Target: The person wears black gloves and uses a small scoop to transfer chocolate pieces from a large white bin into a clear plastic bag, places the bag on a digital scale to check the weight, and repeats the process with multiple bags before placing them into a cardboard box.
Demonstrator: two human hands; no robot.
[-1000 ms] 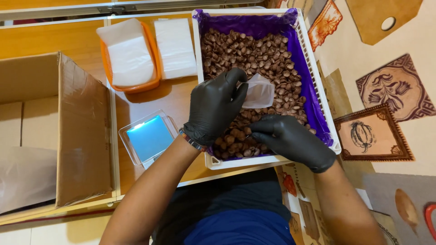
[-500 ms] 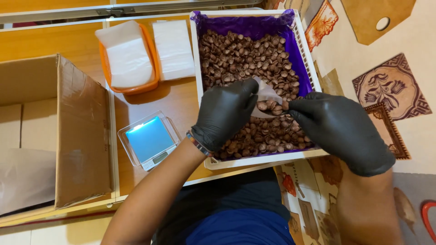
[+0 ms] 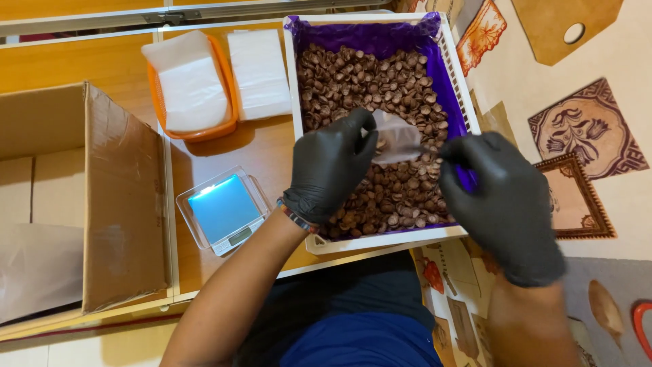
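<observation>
Both my hands wear black gloves. My left hand (image 3: 333,166) holds a small clear plastic bag (image 3: 396,138) by its edge, above a white crate (image 3: 380,242) lined with purple plastic and full of small brown round pieces (image 3: 380,88). A few brown pieces show inside the bag. My right hand (image 3: 506,204) is to the right of the bag, over the crate's right rim, with its fingertips near the bag's mouth; whether it holds anything is hidden.
A small digital scale (image 3: 223,211) with a blue top sits left of the crate. An orange basket (image 3: 192,88) holds white bags, with a second white stack (image 3: 258,64) beside it. An open cardboard box (image 3: 81,197) stands at the left.
My right hand has risen from the brown pieces at the crate's front and moved right and up, level with the bag. My left hand has kept the bag roughly in place.
</observation>
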